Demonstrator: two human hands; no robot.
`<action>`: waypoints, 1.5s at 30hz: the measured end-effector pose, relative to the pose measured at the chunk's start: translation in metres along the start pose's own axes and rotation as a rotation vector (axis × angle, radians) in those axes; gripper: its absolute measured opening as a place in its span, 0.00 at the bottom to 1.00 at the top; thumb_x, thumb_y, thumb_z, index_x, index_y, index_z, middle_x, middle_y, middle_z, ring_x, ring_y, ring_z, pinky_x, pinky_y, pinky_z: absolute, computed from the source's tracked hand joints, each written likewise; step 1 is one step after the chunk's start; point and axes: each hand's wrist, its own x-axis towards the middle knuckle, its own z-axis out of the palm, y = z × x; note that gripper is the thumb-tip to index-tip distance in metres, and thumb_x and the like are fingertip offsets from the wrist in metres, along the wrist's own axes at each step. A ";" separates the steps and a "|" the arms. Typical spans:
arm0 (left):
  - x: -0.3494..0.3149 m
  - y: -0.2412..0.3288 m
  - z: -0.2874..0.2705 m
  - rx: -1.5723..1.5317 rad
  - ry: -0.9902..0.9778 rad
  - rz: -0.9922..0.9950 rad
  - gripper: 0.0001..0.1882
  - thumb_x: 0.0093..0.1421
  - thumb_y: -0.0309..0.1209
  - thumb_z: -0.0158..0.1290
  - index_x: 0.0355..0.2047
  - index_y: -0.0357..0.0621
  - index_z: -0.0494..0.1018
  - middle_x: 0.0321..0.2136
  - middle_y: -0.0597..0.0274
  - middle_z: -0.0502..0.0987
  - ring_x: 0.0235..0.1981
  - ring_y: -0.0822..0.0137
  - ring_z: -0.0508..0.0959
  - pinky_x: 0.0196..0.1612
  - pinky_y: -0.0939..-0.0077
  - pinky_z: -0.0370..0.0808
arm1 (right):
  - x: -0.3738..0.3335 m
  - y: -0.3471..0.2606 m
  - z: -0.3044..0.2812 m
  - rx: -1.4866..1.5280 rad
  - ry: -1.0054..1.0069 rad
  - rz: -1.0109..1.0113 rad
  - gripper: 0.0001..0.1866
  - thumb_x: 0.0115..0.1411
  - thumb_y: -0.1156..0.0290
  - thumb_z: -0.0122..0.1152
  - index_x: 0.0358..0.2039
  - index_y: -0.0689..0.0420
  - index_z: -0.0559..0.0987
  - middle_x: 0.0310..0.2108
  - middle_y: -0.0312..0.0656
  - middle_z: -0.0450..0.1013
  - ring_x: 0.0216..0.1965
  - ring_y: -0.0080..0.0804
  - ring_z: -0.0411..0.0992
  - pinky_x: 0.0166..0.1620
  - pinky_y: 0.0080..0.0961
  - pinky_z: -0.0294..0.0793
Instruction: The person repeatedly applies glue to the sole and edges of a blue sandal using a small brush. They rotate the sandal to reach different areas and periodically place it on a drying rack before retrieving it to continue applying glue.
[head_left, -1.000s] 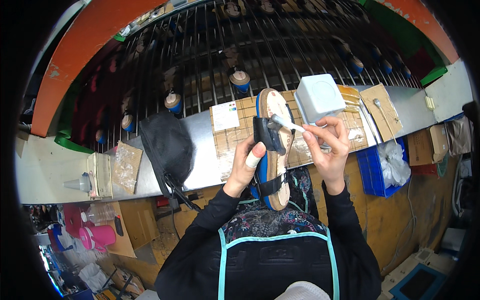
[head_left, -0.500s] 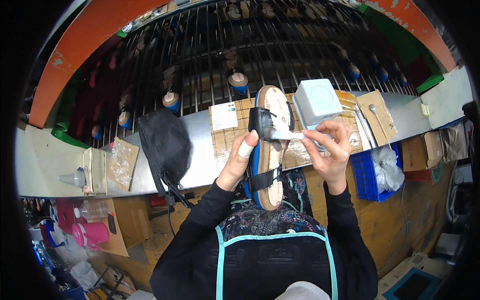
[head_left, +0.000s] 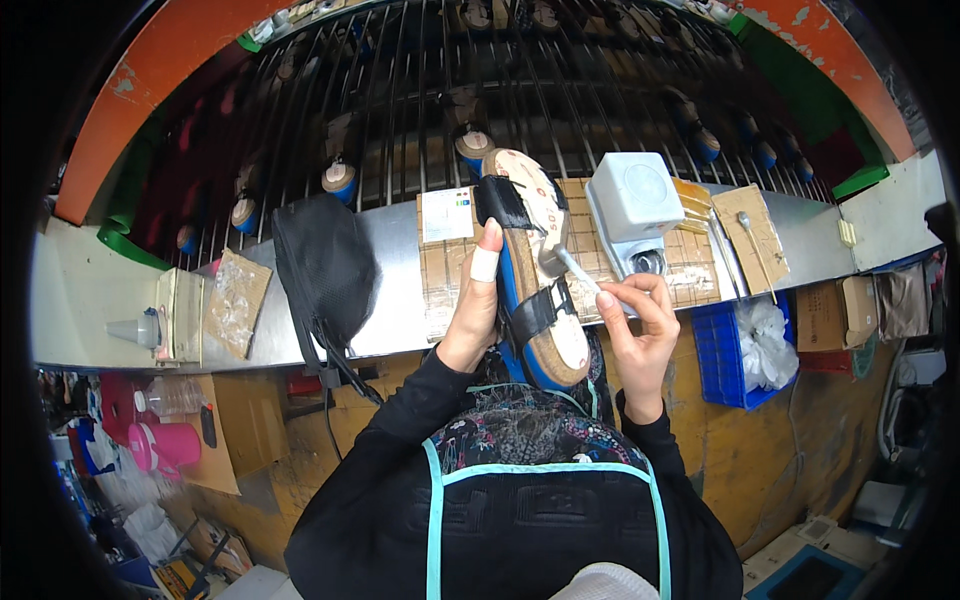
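My left hand (head_left: 474, 310), a whitish wrap on its thumb, holds a sandal (head_left: 540, 225) by its left side. This sandal has a cream face with red marks, a brown rim, black straps and a blue body beneath. It lies tilted, its top end leaning left. Between the thumb and fingers of my right hand (head_left: 642, 335) is a brush (head_left: 582, 272) with a pale handle. The brush tip touches the cream face near its right edge, between the two straps. Just right of the sandal stands a light grey pot-like container (head_left: 636, 198) with a round opening at its front.
A cardboard mat (head_left: 445, 285) covers part of the metal bench (head_left: 390, 290). A black bag (head_left: 322, 270) lies left, a small stick brush (head_left: 755, 245) on cardboard right. A blue crate (head_left: 722, 360) holds white plastic. Beyond, several sandals sit on a rack of metal bars (head_left: 400, 130).
The brush has moved from the upper black strap down to the cream face. The sandal has tilted, its top swinging left and its lower end right. My right hand has come lower.
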 end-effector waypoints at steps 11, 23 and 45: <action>-0.008 -0.008 -0.007 0.229 0.064 0.056 0.31 0.64 0.56 0.47 0.38 0.34 0.73 0.33 0.63 0.75 0.33 0.76 0.71 0.38 0.82 0.69 | -0.001 -0.006 0.004 -0.093 0.048 0.001 0.08 0.52 0.74 0.69 0.34 0.59 0.84 0.33 0.38 0.70 0.33 0.23 0.68 0.39 0.22 0.64; -0.003 0.011 -0.010 0.335 -0.045 0.019 0.33 0.63 0.57 0.47 0.41 0.32 0.73 0.32 0.61 0.76 0.33 0.75 0.73 0.38 0.82 0.70 | 0.021 0.012 -0.008 -0.269 0.002 -0.321 0.11 0.47 0.72 0.72 0.34 0.53 0.85 0.32 0.35 0.70 0.29 0.23 0.69 0.44 0.24 0.57; 0.009 0.012 -0.006 0.306 0.025 0.040 0.34 0.60 0.58 0.51 0.40 0.30 0.75 0.32 0.59 0.77 0.32 0.75 0.75 0.38 0.83 0.72 | 0.021 0.006 -0.018 -0.299 -0.017 -0.291 0.10 0.47 0.73 0.71 0.33 0.54 0.85 0.32 0.35 0.70 0.27 0.21 0.68 0.42 0.24 0.55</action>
